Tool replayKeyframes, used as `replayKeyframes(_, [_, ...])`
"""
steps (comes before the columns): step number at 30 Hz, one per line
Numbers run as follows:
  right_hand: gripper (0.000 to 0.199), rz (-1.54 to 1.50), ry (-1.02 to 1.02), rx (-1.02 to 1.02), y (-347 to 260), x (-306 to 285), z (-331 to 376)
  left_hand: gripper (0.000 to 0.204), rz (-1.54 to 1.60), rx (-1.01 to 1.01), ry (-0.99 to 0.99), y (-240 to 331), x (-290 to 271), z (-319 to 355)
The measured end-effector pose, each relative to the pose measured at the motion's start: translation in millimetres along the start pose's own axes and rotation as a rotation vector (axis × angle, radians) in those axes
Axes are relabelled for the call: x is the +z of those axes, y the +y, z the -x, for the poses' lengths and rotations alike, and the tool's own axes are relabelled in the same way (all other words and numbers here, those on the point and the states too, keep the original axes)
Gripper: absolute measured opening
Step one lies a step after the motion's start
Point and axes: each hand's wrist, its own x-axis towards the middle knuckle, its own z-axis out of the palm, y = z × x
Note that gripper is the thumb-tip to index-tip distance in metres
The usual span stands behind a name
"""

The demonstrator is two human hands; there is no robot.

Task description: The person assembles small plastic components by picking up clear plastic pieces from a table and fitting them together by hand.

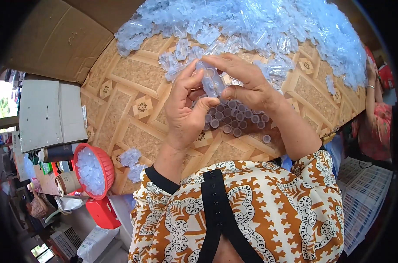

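Over the middle of the table, both my hands hold one clear plastic piece (212,82), a small bluish part with round openings. My left hand (184,101) grips its left side, thumb in front and fingers behind. On the other side, my right hand (248,83) holds it between the thumb below and the fingers on top. Many small round clear caps (237,116) lie loose on the table just below my hands. A few more clear plastic pieces (171,65) rest behind my left fingers.
A large heap of clear plastic pieces (251,26) covers the table's far side. Cardboard (54,39) stands at the far left. A red basket (109,171) full of clear parts sits at the left edge. Another person's arm (370,94) reaches in at the right.
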Motion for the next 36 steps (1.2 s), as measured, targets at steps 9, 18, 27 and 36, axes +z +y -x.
replayKeyframes(9, [0.072,-0.048,-0.055,0.104,5,3,3,0.051,-0.071,-0.016,-0.009,-2,-1,2])
replayKeyframes(18, [0.08,-0.15,0.029,0.233,2,9,6,0.052,0.011,-0.015,0.024,0,1,2])
replayKeyframes(27, [0.072,-0.122,0.057,0.176,7,5,7,0.051,-0.015,-0.033,0.005,-1,0,1])
replayKeyframes(36, [0.078,-0.208,-0.001,0.239,9,1,8,0.052,-0.047,-0.031,0.006,0,-1,0])
